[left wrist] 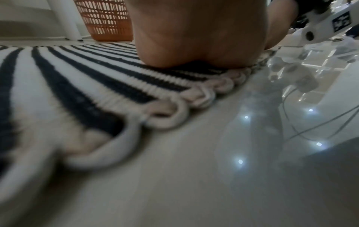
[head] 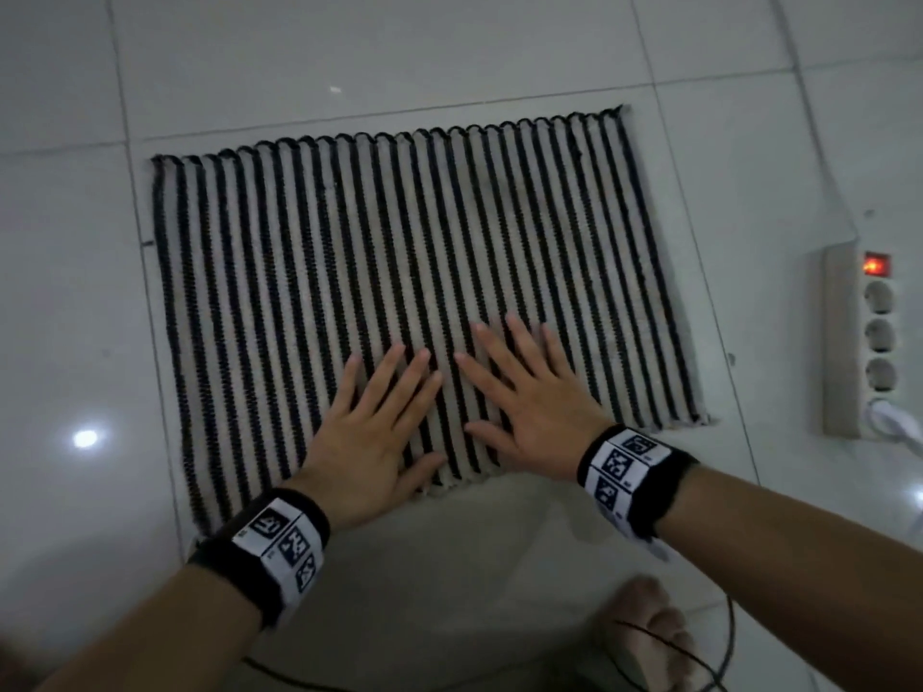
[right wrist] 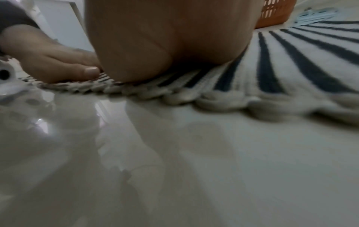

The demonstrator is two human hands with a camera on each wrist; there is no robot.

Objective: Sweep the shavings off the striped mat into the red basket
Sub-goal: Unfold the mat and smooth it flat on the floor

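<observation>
A black-and-cream striped mat (head: 399, 252) lies flat on the tiled floor. Both my hands press flat on its near edge, fingers straight and spread. My left hand (head: 379, 422) is left of centre; my right hand (head: 519, 387) lies just beside it. In the left wrist view the heel of my left hand (left wrist: 194, 38) rests on the mat (left wrist: 77, 73), and a red latticed basket (left wrist: 104, 20) stands beyond the mat's far side. The right wrist view shows my right hand (right wrist: 165, 43) on the mat (right wrist: 291, 69) and the basket's corner (right wrist: 276, 13). I see no shavings on the mat.
A power strip (head: 859, 342) with a lit red switch and a white plug lies on the floor right of the mat. A bare foot (head: 649, 636) and thin black cables (head: 719, 656) are near me. A white post (left wrist: 64, 20) stands left of the basket.
</observation>
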